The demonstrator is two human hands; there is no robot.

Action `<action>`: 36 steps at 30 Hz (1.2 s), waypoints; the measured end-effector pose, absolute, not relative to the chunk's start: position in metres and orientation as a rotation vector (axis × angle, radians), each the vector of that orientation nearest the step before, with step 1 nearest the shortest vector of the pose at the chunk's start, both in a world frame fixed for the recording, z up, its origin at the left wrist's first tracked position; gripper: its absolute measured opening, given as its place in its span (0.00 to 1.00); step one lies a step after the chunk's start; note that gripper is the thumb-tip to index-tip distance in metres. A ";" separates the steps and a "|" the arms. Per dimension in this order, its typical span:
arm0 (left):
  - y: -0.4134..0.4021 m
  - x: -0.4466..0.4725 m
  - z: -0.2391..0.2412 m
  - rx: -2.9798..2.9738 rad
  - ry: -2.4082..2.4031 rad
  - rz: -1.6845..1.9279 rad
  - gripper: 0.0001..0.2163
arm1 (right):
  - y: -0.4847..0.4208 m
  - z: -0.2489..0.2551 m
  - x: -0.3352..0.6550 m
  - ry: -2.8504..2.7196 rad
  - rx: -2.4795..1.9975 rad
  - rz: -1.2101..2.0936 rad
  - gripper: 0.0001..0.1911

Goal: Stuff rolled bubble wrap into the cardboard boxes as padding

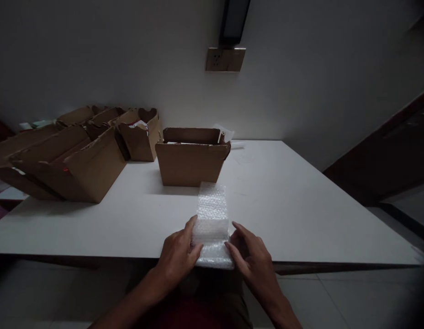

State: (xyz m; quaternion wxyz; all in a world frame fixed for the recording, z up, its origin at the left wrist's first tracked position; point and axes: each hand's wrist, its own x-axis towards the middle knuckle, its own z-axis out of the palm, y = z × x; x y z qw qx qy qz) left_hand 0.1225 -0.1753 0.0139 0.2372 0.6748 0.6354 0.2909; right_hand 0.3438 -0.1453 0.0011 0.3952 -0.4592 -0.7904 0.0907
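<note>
A strip of clear bubble wrap (212,203) lies at the table's front edge, with its far end flat near the box and its near part folded over in layers. Whatever may be inside the folds cannot be made out. My left hand (177,249) grips the left side of the fold, thumb on top and index finger along the edge. At the right side is my right hand (255,256), its thumb tip touching the wrap's edge. Its index finger is held apart from the thumb, and the other fingers are partly hidden.
Just beyond the wrap stands an open cardboard box (191,164) on the white table (301,205). Several more open boxes (95,169) crowd the left side. Clear plastic pieces (237,145) lie behind the middle box. A socket (225,60) is on the wall.
</note>
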 end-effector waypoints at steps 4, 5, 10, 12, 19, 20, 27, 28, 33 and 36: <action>-0.171 0.123 0.005 1.982 1.744 0.786 0.34 | -0.165 0.008 0.351 -2.144 -1.019 0.131 0.26; -0.170 0.123 0.004 1.993 1.739 0.779 0.34 | -0.168 0.009 0.351 -2.218 -0.969 0.125 0.27; -0.164 0.123 0.006 1.974 1.625 0.837 0.35 | -0.168 0.002 0.346 -2.359 -0.869 0.055 0.25; -0.160 0.124 0.006 1.947 1.589 0.879 0.34 | -0.164 -0.001 0.344 -2.357 -0.870 0.064 0.22; -0.154 0.118 0.009 2.023 1.538 0.935 0.32 | -0.158 -0.006 0.339 -2.301 -0.833 0.100 0.20; -0.158 0.116 0.010 2.051 1.516 1.002 0.32 | -0.157 -0.006 0.339 -2.287 -0.830 0.104 0.20; -0.187 0.113 0.006 2.196 1.316 1.102 0.24 | -0.150 0.005 0.334 -2.204 -0.852 0.300 0.13; -0.187 0.115 0.006 2.142 1.368 1.110 0.21 | -0.150 0.007 0.333 -2.189 -0.864 0.355 0.13; -0.178 0.121 0.008 1.998 1.608 1.039 0.18 | -0.156 0.010 0.338 -2.009 -0.982 0.207 0.21; -0.169 0.122 0.008 2.050 1.694 0.997 0.17 | -0.159 0.009 0.345 -2.099 -0.950 0.061 0.22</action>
